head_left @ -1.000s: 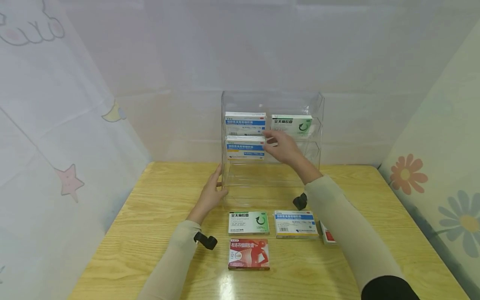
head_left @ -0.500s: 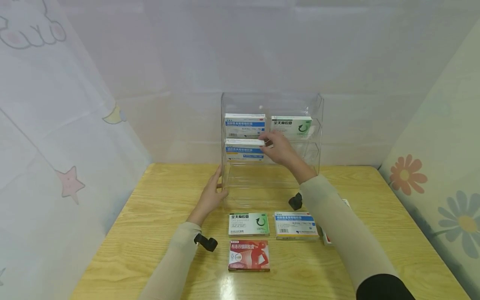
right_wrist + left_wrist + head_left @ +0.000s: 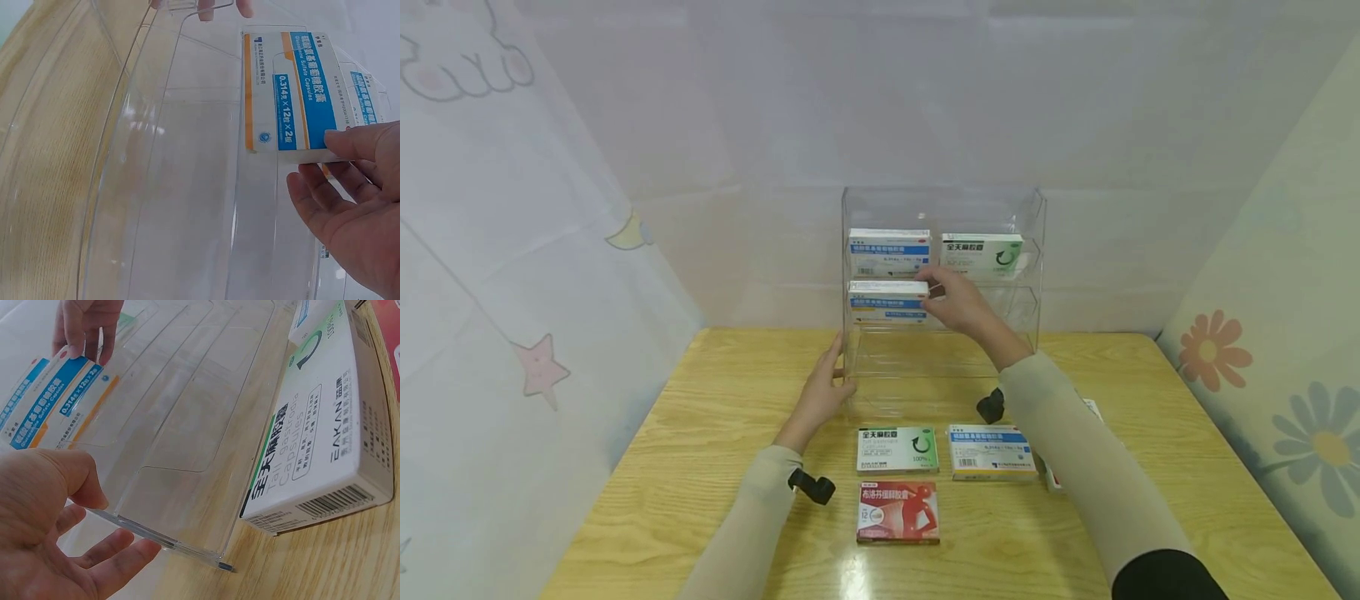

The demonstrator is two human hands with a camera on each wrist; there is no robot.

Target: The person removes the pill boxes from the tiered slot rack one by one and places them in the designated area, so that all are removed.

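A clear acrylic tiered rack (image 3: 940, 354) stands on the wooden table. My right hand (image 3: 958, 304) pinches the right end of a blue-and-white medicine box (image 3: 880, 313), thumb on its front in the right wrist view. That box (image 3: 294, 94) stands upright in the second tier, at the left. My left hand (image 3: 820, 390) holds the rack's left side edge, thumb on one side and fingers on the other in the left wrist view. In the top tier are another blue-and-white medicine box (image 3: 890, 253) and a green-and-white medicine box (image 3: 981, 252), the latter partly behind my right hand.
On the table before the rack lie a green-and-white box (image 3: 897, 450), a blue-and-white box (image 3: 991, 452) and a red box (image 3: 898, 512). Another box (image 3: 1092, 407) is mostly hidden under my right forearm. Patterned cloth (image 3: 535, 250) hangs around the table.
The right hand has shifted slightly left and down with the second-tier box, which sits a little lower in the rack. The left hand stays on the rack's side.
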